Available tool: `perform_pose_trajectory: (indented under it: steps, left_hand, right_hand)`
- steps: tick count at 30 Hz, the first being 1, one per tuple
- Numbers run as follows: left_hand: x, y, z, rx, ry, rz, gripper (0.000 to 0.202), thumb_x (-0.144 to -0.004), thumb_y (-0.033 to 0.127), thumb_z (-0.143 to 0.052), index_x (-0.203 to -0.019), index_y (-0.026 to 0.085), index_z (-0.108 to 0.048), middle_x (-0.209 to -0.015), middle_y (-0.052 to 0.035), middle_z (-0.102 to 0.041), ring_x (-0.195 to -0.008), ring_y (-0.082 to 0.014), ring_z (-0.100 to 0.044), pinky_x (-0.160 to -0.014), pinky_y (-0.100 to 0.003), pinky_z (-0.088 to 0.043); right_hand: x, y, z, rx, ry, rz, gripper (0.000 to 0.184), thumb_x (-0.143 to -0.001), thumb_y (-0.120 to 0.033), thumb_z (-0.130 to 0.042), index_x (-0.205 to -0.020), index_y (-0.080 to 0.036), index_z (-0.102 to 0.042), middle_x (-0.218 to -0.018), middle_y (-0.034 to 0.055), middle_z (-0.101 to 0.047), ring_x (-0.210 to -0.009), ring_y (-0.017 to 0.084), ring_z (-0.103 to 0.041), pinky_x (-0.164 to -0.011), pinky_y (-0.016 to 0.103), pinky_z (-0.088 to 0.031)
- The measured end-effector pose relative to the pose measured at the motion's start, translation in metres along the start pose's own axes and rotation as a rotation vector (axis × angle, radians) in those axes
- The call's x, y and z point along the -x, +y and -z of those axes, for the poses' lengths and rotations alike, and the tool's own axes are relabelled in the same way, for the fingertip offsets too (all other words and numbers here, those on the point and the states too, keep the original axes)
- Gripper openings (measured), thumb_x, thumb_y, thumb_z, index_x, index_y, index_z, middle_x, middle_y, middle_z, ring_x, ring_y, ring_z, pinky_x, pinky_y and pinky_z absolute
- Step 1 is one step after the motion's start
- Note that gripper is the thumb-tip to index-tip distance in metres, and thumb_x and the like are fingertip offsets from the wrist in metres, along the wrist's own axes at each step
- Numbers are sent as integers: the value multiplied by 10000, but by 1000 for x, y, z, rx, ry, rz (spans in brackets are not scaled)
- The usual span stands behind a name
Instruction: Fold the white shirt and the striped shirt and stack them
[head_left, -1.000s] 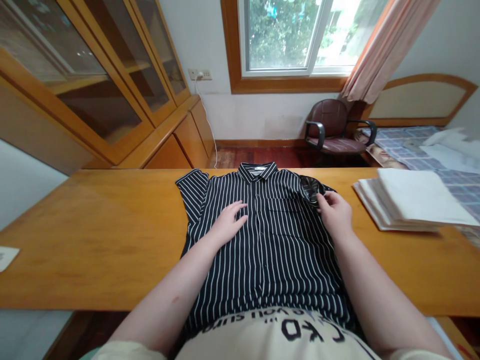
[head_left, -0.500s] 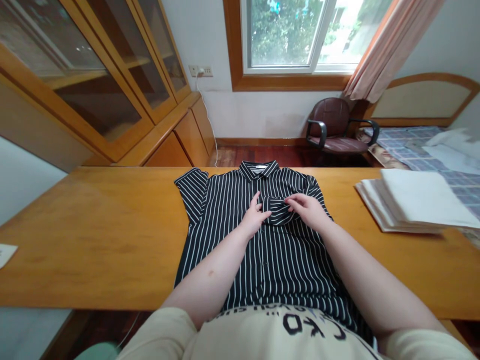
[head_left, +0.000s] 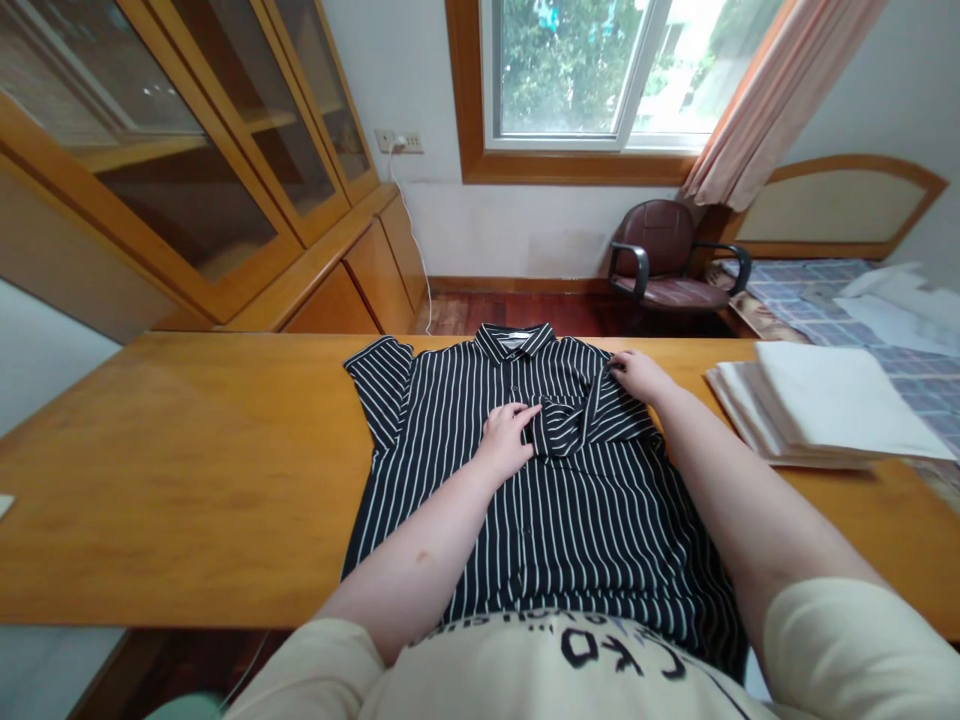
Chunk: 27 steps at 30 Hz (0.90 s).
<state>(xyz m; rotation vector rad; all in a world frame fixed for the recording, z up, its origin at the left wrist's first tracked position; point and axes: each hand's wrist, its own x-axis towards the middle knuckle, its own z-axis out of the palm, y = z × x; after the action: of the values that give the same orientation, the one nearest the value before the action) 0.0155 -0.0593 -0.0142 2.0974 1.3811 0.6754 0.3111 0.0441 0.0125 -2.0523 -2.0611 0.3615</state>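
Half a second on: moved right hand [head_left: 637, 375] toward shoulder [head_left: 587, 357], seemingly pinching sleeve [head_left: 621, 415], with left hand [head_left: 508, 437] spread at cuff [head_left: 540, 428]; leaves sleeve folded across striped shirt [head_left: 457, 410] (laid flat on bench [head_left: 225, 470]).

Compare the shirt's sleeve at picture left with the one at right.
The left sleeve angles outward over the table; the right sleeve is folded inward across the shirt. The left sleeve has no hand on it; the right sleeve has the right hand at its upper edge. Both are black with white stripes.
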Motion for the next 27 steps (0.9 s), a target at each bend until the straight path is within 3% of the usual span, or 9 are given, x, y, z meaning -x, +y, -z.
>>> perform_pose_trajectory:
  steps: [3, 6, 9, 12, 15, 17, 20, 22, 27]
  left_hand:
    - [1, 5, 1, -50, 39, -17, 382, -734, 185, -660, -1095, 309, -679, -1373, -51, -479, -1346, -322, -290, -1112, -554, -190]
    - [0, 7, -1, 39, 75, -80, 109, -772, 212, -642, -840, 257, -714, -1261, -23, -593, -1359, -295, -300, -1140, -556, -90]
    - [-1, 6, -8, 384, 126, -59, 148, -836, 276, -584, -938, 217, -673, -1137, -57, -661, -1258, -259, -459, -1117, -520, -229]
    - [-5, 3, -14, 883, 159, 193, 275, -892, 345, -498, -1095, 179, -580, -1029, -88, -682, -1001, -215, -633, -921, -425, -485]
    - [-9, 0, -13, 1180, 155, 446, 343, -897, 381, -490, -1169, 174, -504, -1030, -98, -670, -838, -182, -670, -742, -354, -554]
    - [-11, -1, -10, 1244, 135, 492, 463, -866, 358, -554, -1278, 190, -428, -1129, -120, -635, -850, -177, -668, -723, -340, -556]
    - [-10, -2, -6, 1191, 80, 434, 876, -765, 243, -689, -1462, 284, -158, -1270, -136, -563, -920, -196, -660, -766, -369, -551]
    - [-8, -2, -6, 1032, 46, 343, 981, -729, 180, -708, -1485, 329, -101, -1315, -119, -536, -971, -205, -648, -841, -393, -527]
    - [-6, -2, -5, 379, 58, 197, 470, -762, 148, -617, -1225, 228, -607, -1306, -87, -547, -1213, -253, -507, -1045, -408, -386]
  right_hand:
    - [-4, 2, -2, -13, 64, -115, 277, -836, -230, -518, -1025, -125, -691, -1120, 156, -623, -1062, 251, -562, -944, 346, -407]
    - [-8, 5, -2, -40, 134, -252, 290, -835, -232, -490, -1022, -123, -683, -1074, 164, -645, -1019, 267, -585, -894, 368, -433]
    - [-9, 8, -3, -90, 189, -363, 292, -838, -254, -479, -1028, -140, -670, -1052, 154, -659, -989, 267, -600, -857, 371, -452]
    - [-7, 10, -4, -155, 227, -423, 327, -835, -285, -501, -1107, -152, -623, -1091, 139, -652, -993, 247, -602, -857, 354, -460]
    - [-2, 13, -6, -210, 249, -472, 442, -819, -334, -539, -1210, -128, -548, -1109, 148, -645, -1011, 247, -598, -882, 365, -454]
    - [4, 18, -8, -234, 254, -507, 483, -808, -366, -554, -1214, -107, -543, -1097, 164, -646, -1026, 262, -592, -901, 383, -442]
    - [16, 28, -8, -264, 244, -548, 480, -791, -418, -561, -1142, -94, -598, -1073, 185, -652, -1026, 284, -590, -890, 391, -439]
    - [26, 35, -9, -286, 219, -556, 447, -781, -442, -561, -1052, -96, -645, -1027, 183, -666, -991, 288, -602, -853, 385, -451]
    - [54, 48, -10, -373, 106, -520, 352, -772, -441, -571, -827, -108, -672, -718, 124, -677, -732, 229, -627, -649, 308, -477]
